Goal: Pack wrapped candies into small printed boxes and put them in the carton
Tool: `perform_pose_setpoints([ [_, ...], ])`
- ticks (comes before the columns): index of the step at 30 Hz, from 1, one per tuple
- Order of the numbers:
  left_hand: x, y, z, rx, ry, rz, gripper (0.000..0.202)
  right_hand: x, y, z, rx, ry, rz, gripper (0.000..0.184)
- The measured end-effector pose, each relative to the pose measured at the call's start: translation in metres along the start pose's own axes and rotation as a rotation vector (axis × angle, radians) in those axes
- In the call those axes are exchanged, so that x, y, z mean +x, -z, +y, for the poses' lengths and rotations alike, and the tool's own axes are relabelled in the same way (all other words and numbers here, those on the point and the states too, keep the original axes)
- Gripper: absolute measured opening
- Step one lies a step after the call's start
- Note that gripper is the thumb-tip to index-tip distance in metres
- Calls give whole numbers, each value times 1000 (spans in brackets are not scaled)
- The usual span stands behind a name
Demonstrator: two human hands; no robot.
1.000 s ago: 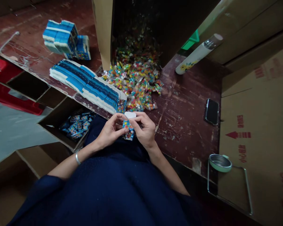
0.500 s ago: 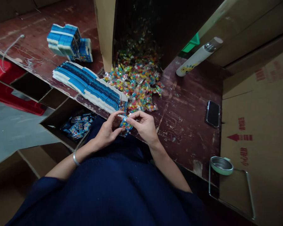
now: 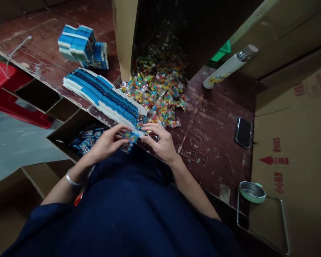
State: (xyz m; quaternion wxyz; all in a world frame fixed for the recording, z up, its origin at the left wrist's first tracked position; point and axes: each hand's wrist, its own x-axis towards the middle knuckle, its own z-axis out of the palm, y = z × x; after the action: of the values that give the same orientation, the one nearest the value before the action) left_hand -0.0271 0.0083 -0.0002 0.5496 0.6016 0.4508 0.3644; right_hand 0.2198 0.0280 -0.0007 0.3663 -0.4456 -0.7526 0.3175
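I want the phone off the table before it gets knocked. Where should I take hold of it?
Pinch the phone across its two long edges near the middle, coming from above. It lies flat on the table, too thin to grip otherwise, and a cardboard box crowds its right side, so probably approach from the left.

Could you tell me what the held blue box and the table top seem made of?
The blue box is probably thin printed card, slightly glossy, crisp-edged. The table top looks like dark red varnished wood, scratched and worn pale in patches.
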Motion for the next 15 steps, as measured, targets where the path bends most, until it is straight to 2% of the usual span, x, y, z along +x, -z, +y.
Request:
perform_pose_setpoints([
  [3, -9, 58, 5, 421, 15, 104, 33, 9, -3, 17, -296, 61, -57, 49],
  [5, -15, 88, 5, 665, 39, 173, 35, 13, -6, 26, -409, 63, -110, 50],
  [7, -19, 100, 6, 741, 49, 265, 43, 15, -10, 31, -461, 67, -130, 43],
  [9, -18, 95, 8, 632, 47, 312, 46, 14, -11, 34, -457, 107, -135, 26],
  [11, -12, 76, 10, 414, 45, 272, 39, 12, -11, 33, -419, 172, -119, 8],
  [13, -4, 51, 9, 173, 60, 173, 34, 8, -9, 32, -397, 223, -32, 13],
  [15, 6, 24, 4, -70, 106, 65, 36, 4, -6, 28, -421, 255, 145, 17],
])
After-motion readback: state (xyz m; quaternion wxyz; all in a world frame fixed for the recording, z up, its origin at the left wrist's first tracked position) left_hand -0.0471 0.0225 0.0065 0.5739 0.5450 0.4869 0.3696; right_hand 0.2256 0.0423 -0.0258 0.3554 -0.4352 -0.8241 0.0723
